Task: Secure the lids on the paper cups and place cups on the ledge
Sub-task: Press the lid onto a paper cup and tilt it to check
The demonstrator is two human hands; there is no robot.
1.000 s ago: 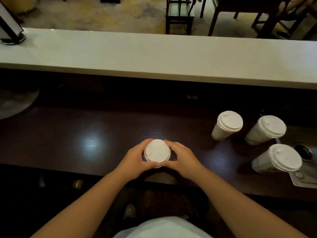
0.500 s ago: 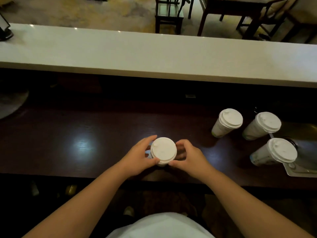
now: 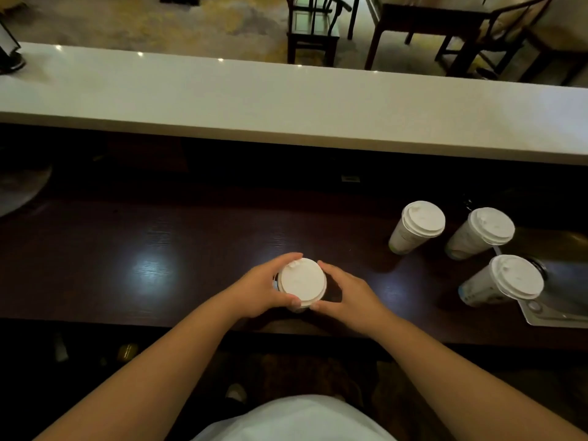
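Paper cup (image 3: 297, 305) is feeling light and crushable, so I am cupping my left hand (image 3: 261, 289) and right hand (image 3: 345, 292) gently around its lid (image 3: 302, 280) rim.

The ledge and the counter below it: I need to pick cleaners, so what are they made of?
Ledge: looks like pale polished stone or a solid composite, smooth, with small glints of light along its far edge. Counter: looks like dark wood or veneer with a glossy coat; faint grain shows inside the lamp reflection.
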